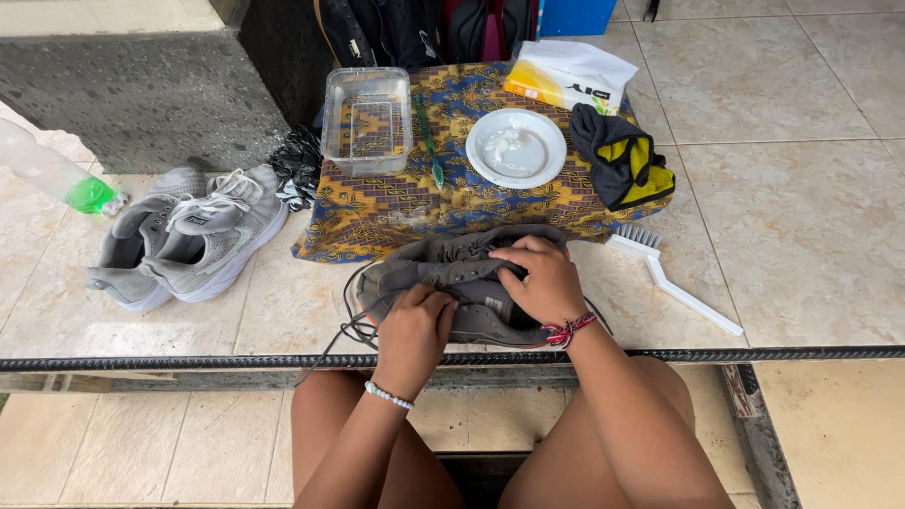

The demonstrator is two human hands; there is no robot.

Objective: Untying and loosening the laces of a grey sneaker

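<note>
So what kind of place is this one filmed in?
Probably a tiled porch or yard floor at a home, used for shoe cleaning. Both hands work a grey shoe on pale floor tiles, with a scrub brush and a water tub nearby.

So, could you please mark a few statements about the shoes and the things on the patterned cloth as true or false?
1. Both hands rest on the dark grey shoe. True: the left hand and right hand are on it.
2. The white plate sits on the bare tiles. False: it sits on the patterned cloth.
3. A pair of light grey shoes lies to the left of the cloth. True.
4. The white brush is in the right hand. False: it lies on the tiles, right of the shoe.
5. The clear plastic container stands on the cloth. True.
</note>
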